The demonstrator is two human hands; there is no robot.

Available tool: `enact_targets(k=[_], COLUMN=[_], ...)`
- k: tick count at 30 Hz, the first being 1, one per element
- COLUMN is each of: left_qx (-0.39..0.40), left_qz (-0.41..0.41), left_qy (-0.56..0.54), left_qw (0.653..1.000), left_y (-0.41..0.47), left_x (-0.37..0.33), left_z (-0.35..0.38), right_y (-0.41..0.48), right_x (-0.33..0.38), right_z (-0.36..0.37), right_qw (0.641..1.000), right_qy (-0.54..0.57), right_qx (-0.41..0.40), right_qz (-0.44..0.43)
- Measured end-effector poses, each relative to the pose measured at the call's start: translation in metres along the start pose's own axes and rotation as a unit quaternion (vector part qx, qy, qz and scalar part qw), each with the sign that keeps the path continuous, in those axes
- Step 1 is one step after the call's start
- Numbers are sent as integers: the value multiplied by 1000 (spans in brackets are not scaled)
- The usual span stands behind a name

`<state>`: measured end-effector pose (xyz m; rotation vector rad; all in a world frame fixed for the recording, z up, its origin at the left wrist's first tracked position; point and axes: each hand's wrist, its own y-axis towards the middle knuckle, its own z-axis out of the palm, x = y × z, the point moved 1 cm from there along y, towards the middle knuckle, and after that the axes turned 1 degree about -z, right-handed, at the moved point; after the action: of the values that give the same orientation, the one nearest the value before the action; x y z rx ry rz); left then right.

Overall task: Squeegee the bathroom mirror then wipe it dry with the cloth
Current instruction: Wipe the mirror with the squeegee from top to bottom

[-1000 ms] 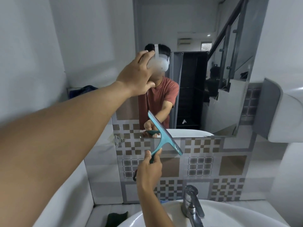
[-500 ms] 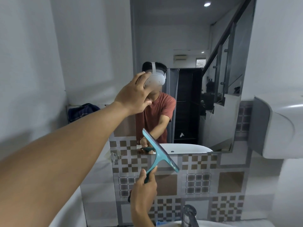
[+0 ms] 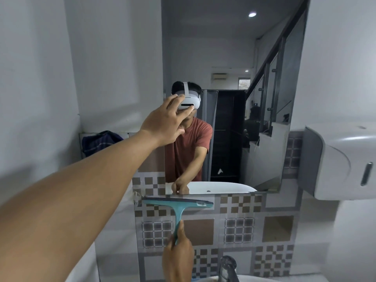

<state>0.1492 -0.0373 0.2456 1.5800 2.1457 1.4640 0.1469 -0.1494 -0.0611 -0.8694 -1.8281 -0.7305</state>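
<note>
The tall bathroom mirror [image 3: 227, 58] hangs on the wall ahead and reflects a person in a red shirt. My left hand [image 3: 165, 122] rests flat with spread fingers against the mirror's left edge, holding nothing. My right hand [image 3: 179, 259] grips the handle of a teal squeegee [image 3: 178, 206]. Its blade lies level on the patterned tiles just below the mirror's bottom left corner. No cloth for wiping can be picked out with certainty.
A chrome tap [image 3: 228, 268] and the white basin rim [image 3: 256, 278] sit at the bottom. A white paper dispenser [image 3: 343, 161] juts from the right wall. Dark fabric [image 3: 100, 142] hangs on the left wall beside my forearm. Patterned tiles [image 3: 240, 231] cover the wall below the mirror.
The squeegee blade turned from a steep tilt to level and now sits just under the mirror's bottom edge. The view tilted upward, so the basin dropped almost out of sight. My left hand stays on the mirror.
</note>
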Motion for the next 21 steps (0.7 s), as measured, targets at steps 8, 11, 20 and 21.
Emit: enact_targets(k=[8, 11, 20, 21], left_qx=[3, 4, 188, 202], left_qz=[-13, -22, -66, -69], left_qy=[26, -2, -311, -332], left_qw=[1000, 1000, 929, 919], left_y=[-1, -15, -105, -114], left_x=[-6, -16, -88, -95], left_z=[-1, -5, -28, -29], right_y=[-13, -24, -39, -37], right_x=[9, 23, 63, 74], right_z=[-54, -91, -192, -202], right_qw=[976, 961, 945, 940], right_qy=[-184, -231, -276, -285], right_qx=[110, 147, 110, 119], right_qz=[-32, -47, -135, -143])
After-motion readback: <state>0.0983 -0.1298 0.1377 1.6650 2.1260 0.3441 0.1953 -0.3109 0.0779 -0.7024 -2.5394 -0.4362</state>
